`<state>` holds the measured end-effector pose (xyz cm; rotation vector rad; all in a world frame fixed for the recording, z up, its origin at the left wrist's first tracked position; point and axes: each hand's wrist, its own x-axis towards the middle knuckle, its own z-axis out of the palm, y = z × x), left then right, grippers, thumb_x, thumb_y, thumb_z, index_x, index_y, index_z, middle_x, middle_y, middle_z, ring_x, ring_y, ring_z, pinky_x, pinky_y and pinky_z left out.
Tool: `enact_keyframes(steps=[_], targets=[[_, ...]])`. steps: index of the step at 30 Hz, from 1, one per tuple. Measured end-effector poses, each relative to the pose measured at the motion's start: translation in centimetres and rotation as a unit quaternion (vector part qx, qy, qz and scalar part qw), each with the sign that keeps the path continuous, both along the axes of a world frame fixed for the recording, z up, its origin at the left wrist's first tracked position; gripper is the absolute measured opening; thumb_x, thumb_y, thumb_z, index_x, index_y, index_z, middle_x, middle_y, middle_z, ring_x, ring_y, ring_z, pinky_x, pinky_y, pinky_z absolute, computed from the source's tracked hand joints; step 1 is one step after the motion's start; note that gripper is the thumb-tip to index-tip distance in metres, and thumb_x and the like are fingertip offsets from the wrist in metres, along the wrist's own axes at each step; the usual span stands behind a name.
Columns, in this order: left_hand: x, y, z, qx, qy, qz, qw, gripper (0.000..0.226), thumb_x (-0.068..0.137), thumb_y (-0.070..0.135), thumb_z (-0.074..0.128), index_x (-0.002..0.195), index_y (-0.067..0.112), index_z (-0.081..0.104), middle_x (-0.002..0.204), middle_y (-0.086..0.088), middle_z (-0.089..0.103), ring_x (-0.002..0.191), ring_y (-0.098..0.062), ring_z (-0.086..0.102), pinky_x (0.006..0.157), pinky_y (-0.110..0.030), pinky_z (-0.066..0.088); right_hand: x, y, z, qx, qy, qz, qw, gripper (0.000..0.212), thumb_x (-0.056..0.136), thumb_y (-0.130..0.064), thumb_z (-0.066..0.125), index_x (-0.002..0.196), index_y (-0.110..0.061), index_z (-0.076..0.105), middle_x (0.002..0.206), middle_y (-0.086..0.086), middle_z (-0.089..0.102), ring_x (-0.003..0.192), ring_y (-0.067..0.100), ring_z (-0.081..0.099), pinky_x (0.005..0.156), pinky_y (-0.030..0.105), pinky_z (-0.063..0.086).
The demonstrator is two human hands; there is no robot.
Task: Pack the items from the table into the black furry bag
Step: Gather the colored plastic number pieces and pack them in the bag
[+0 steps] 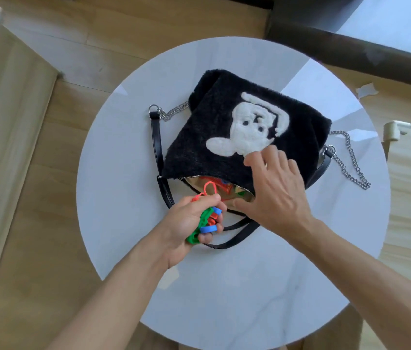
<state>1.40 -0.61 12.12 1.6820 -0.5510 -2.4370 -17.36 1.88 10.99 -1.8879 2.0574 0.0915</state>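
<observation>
Your black furry bag with a white plush cartoon face [199, 137] lay flat on the round white glossy table [224, 286], its zipped mouth turned toward you and gaping enough to show tan lining and some red and green plastic pieces already inside [224, 186]. Your left hand [186, 223] was curled tight round a bundle of green, blue and orange plastic rings and links [205, 219], held just at the near lip of that mouth; a thin orange loop [209, 189] from the bundle stuck up over the opening. Your right hand [277, 190] rested on the bag with its fingers spread and fairly straight, fingertips pressing the fur just below the white face, and the thumb stretched out along the near edge of the opening, holding nothing. The bag's black leather strap [157, 145] ran down the left side of the bag and looped on the table under your hands, joined at each end to a silver chain [350, 162]; one length of it trailed on the table to the right of the bag. Pale wooden floor [47, 185] showed around the table
</observation>
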Motion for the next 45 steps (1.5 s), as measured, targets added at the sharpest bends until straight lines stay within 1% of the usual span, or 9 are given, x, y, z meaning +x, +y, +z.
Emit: enact_keyframes(steps=[5, 11, 16, 19, 22, 31, 37, 40, 45], targets=[[-1.9, 0.5, -1.9, 0.044, -0.048, 0.072, 0.995, 0.021, 0.097, 0.021, 0.059, 0.083, 0.006, 0.061, 0.066, -0.006, 0.054, 0.054, -0.015, 0.051, 0.035, -0.018, 0.029, -1.0, -2.0, -1.6, -0.015, 0.013, 0.009, 1.000, 0.018, 0.083, -0.017, 0.058, 0.101, -0.017, 0.060, 0.093, -0.002, 0.061, 0.086, 0.025, 0.058, 0.073, 0.035, 0.036], [-6.9, -2.2, -3.3, 0.079, -0.021, 0.152, 0.985, 0.018, 0.100, 0.024, 0.052, 0.088, 0.011, 0.056, 0.071, -0.004, 0.050, 0.049, -0.011, 0.049, 0.033, -0.015, 0.030, -3.0, -4.8, 2.4, -0.131, -0.096, -0.100, 0.982, 0.014, 0.079, -0.023, 0.061, 0.092, -0.021, 0.064, 0.071, -0.008, 0.056, 0.071, 0.027, 0.056, 0.065, 0.032, 0.038], [-11.2, -4.9, -3.3, 0.053, -0.013, 0.244, 0.968, 0.034, 0.100, 0.023, 0.054, 0.127, 0.003, 0.059, 0.103, -0.011, 0.063, 0.066, -0.016, 0.057, 0.040, -0.018, 0.045, -4.2, -5.2, 4.5, -0.113, -0.142, -0.130, 0.975, 0.012, 0.077, -0.023, 0.059, 0.087, -0.022, 0.065, 0.068, -0.009, 0.060, 0.071, 0.024, 0.057, 0.063, 0.033, 0.048], [-12.8, -5.5, -3.5, 0.042, 0.011, 0.292, 0.955, 0.037, 0.102, 0.017, 0.050, 0.134, 0.001, 0.056, 0.124, -0.017, 0.065, 0.098, -0.028, 0.068, 0.079, -0.032, 0.060, -4.7, -5.0, 4.7, -0.112, -0.158, -0.139, 0.971, 0.010, 0.076, -0.022, 0.060, 0.085, -0.022, 0.065, 0.068, -0.009, 0.060, 0.069, 0.019, 0.058, 0.058, 0.030, 0.046], [-13.4, -5.2, -3.4, 0.044, 0.046, 0.311, 0.948, 0.041, 0.103, 0.020, 0.042, 0.136, -0.001, 0.054, 0.137, -0.025, 0.058, 0.123, -0.039, 0.059, 0.103, -0.053, 0.049, -5.1, -5.1, 4.8, -0.114, -0.162, -0.145, 0.969, 0.010, 0.076, -0.021, 0.061, 0.084, -0.022, 0.066, 0.067, -0.010, 0.061, 0.068, 0.011, 0.057, 0.053, 0.023, 0.041], [-10.2, -2.3, -2.0, -0.024, 0.133, 0.295, 0.946, 0.042, 0.094, -0.004, 0.030, 0.127, 0.002, 0.056, 0.115, -0.019, 0.068, 0.099, -0.029, 0.070, 0.089, -0.047, 0.059, -6.2, -5.3, 4.6, -0.104, -0.179, -0.140, 0.968, 0.010, 0.076, -0.020, 0.063, 0.085, -0.023, 0.066, 0.068, -0.011, 0.060, 0.070, 0.009, 0.056, 0.052, 0.023, 0.037], [-7.7, -1.9, -1.7, -0.134, 0.050, 0.102, 0.984, 0.061, 0.085, -0.014, 0.027, 0.135, 0.007, 0.054, 0.131, -0.011, 0.064, 0.119, -0.023, 0.063, 0.105, -0.045, 0.050, -6.2, -4.3, 3.7, -0.080, -0.188, -0.143, 0.969, 0.011, 0.078, -0.024, 0.069, 0.088, -0.025, 0.065, 0.079, -0.008, 0.065, 0.075, 0.018, 0.061, 0.063, 0.035, 0.053], [-6.5, -1.8, -1.6, -0.181, -0.037, 0.010, 0.983, 0.059, 0.081, -0.018, 0.028, 0.125, 0.002, 0.063, 0.124, -0.012, 0.069, 0.116, -0.020, 0.065, 0.096, -0.032, 0.056, -5.6, -3.6, 3.0, -0.071, -0.191, -0.145, 0.968, 0.013, 0.075, -0.023, 0.071, 0.085, -0.024, 0.062, 0.076, -0.009, 0.063, 0.074, 0.019, 0.061, 0.065, 0.038, 0.053], [-2.9, -2.0, -3.0, -0.374, -0.278, -0.068, 0.882, 0.038, 0.082, -0.009, 0.042, 0.084, 0.018, 0.068, 0.085, 0.004, 0.072, 0.080, -0.012, 0.068, 0.072, -0.024, 0.056, -4.0, -2.2, 1.7, -0.055, -0.148, -0.121, 0.980, 0.021, 0.075, -0.022, 0.075, 0.085, -0.023, 0.057, 0.073, -0.011, 0.057, 0.072, 0.020, 0.057, 0.059, 0.030, 0.034]])
